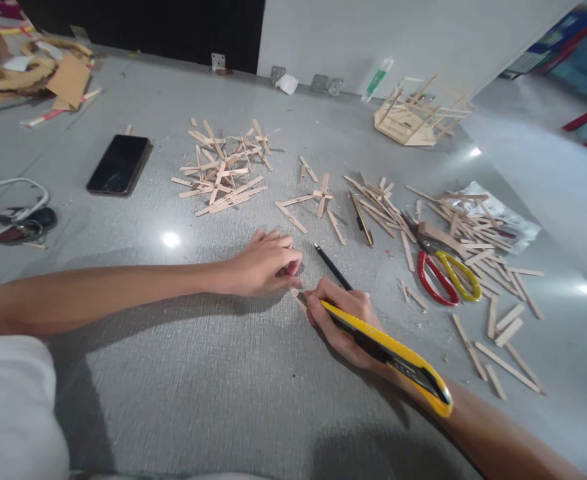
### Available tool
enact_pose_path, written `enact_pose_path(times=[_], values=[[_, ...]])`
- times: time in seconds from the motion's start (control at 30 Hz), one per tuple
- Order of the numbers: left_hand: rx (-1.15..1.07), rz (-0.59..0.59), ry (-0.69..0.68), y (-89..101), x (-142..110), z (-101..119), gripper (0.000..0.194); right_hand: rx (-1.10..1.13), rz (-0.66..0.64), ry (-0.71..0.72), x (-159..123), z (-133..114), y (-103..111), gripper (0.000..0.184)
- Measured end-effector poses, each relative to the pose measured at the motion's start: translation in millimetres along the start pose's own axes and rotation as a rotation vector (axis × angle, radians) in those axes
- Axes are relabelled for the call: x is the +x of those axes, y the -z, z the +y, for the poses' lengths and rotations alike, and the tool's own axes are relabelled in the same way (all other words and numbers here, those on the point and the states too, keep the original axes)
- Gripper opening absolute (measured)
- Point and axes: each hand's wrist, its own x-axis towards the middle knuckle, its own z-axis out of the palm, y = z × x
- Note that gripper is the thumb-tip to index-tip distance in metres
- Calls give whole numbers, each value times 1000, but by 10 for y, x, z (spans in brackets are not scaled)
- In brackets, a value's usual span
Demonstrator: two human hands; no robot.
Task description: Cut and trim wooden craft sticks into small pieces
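Our curled left hand (271, 267) holds the small wood stick (298, 300) mid-tabletop (198, 387) while our right hand (346, 320) grips the yellow cutter (398, 353), so honestly, light strokes and fingertips kept off the blade line work best.

We stretched our left forearm (138, 290) in from the left of the yellow cutter (393, 353), its wrist nearly straight. Our left hand (273, 265) lay low just left of the cutter's front end, knuckles up, fingers curled under. We closed our right hand (346, 323) around the cutter's front part, fingers bent and bunched toward its tip, our right forearm (493, 427) slanting away beneath its rear end.
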Motion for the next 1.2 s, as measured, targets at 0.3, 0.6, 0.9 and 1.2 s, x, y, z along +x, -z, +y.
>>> enact_pose_path(times=[0.3,0.6,0.9,1.2], values=[[-26,3,6,18,-2,25,37,126,41,-40,-37,117,-36,33],[-8,-10,11,44,-7,57,32,233,30,-133,-12,126,-65,31],[-10,-5,6,29,-5,31,32,227,26,-134,-5,113,-77,30],[-4,12,1,-3,3,9,31,17,112,-37,8,51,-93,29]])
